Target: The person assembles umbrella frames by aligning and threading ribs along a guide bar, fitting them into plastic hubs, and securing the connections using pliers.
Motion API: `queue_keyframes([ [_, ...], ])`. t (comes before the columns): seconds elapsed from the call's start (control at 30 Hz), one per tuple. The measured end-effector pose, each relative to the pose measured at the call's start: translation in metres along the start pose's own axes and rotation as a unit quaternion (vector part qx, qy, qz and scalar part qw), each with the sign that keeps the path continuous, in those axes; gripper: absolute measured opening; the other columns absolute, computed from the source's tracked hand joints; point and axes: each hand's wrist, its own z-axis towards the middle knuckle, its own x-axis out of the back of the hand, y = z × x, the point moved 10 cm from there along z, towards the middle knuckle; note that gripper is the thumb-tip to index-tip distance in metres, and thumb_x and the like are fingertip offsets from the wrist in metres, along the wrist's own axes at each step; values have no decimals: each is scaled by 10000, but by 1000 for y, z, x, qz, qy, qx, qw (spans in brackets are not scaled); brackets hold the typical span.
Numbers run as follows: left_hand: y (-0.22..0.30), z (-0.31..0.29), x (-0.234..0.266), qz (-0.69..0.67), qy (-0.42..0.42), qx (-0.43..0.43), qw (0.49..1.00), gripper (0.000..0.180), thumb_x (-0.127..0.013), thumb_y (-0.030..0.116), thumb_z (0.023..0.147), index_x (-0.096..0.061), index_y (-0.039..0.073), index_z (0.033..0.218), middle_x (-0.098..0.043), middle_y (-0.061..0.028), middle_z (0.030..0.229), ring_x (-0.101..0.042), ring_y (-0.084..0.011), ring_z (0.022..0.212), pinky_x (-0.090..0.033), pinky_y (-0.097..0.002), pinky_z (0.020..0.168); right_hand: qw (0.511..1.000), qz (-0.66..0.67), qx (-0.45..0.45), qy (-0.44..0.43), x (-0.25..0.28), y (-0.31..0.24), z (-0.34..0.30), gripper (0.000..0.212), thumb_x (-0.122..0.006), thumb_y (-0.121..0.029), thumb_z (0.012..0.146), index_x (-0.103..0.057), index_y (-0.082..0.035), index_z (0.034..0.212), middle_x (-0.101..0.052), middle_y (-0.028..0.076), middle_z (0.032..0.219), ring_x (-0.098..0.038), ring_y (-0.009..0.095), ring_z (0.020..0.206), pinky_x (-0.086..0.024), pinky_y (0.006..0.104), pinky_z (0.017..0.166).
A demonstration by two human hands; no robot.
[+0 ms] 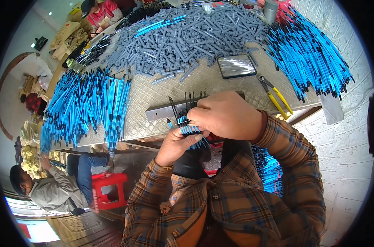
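Close in front of my body, my left hand (172,146) is wrapped round a bundle of thin blue rods with black ends (190,129). The rods lie side by side, and several black tips point up toward the table. My right hand (220,115) is closed above the bundle, with thumb and fingers pinched together at its upper part. Whatever that pinch holds is hidden by the fingers. Just behind both hands, a dark metal bar (162,111) lies along the table's near edge.
A large heap of grey plastic tubes (178,41) covers the table's far middle. Blue rod piles lie left (82,101) and right (308,57). A tray of thin metal pins (236,66) and yellow-handled pliers (275,96) lie nearby. Another person (57,185) sits at left, beside a red stool (109,185).
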Motion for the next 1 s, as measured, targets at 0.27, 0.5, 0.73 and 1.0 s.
queue_keyframes([
  [0.27, -4, 1, 6, 33, 35, -27, 998, 150, -599, 26, 843, -623, 18, 991, -627, 13, 959, -542, -63, 906, -438, -238, 798, 997, -1, -33, 65, -4, -9, 5, 149, -625, -208, 734, -562, -142, 851, -407, 49, 669, -518, 224, 544, -420, 335, 464],
  [0.5, -1, -2, 10, 29, 60, -42, 997, 150, -584, 16, 849, -614, 30, 996, -627, 7, 956, -544, -69, 903, -441, -241, 799, 997, 7, -42, 69, -6, -6, 7, 177, -628, -220, 746, -595, -129, 895, -432, 56, 712, -521, 217, 557, -426, 332, 489],
  [0.73, 0, 3, 7, -5, 46, -26, 999, 139, -550, -11, 861, -602, 18, 986, -644, -66, 958, -593, -129, 920, -464, -266, 816, 983, -10, -143, 119, 25, 97, -10, 217, -595, -233, 785, -594, -107, 961, -548, 118, 863, -560, 312, 750, -455, 396, 651],
  [1.0, 4, 3, 7, -31, 67, -12, 997, 128, -555, -13, 841, -605, 11, 956, -661, -123, 918, -630, -197, 871, -489, -303, 782, 936, -184, -286, -91, -36, 247, -75, 136, -546, -205, 814, -566, -95, 891, -558, 131, 836, -570, 333, 788, -454, 428, 685],
])
